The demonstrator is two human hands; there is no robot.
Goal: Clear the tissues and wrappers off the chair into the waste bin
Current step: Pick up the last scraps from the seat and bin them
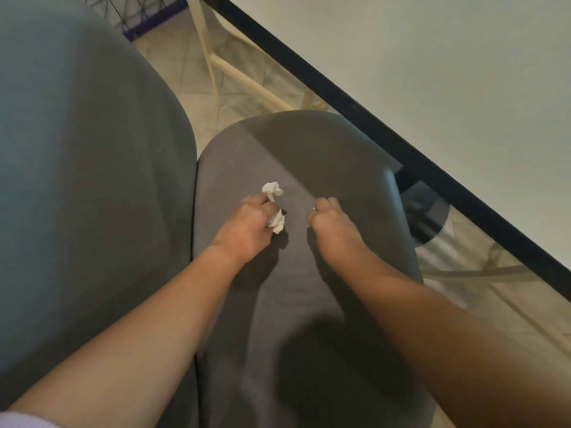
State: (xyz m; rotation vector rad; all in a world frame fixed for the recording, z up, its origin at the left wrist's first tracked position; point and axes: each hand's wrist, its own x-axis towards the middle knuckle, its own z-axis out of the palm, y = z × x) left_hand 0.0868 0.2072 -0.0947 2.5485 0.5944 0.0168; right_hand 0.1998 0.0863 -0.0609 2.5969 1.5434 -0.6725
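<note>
A: Chair seat [309, 156], grey fabric. Left hand [247, 223] is closed on crumpled tissues [276, 222]; a second white wad [272, 189] is pinched at the fingertips, touching the seat.

B: Right hand [327, 220]?

A: Grip curled tight, near the left one. A white speck is seen at the knuckles; whether anything is held cannot be told.

B: How should the step be done?

A: Loose ends are best gathered fully into the fist before lifting, so nothing is shed. The seat should be swept once for scraps.

B: Waste bin?

A: Not identified in view. A dark wire frame [123, 7] is noted at top left; its nature is uncertain
</note>
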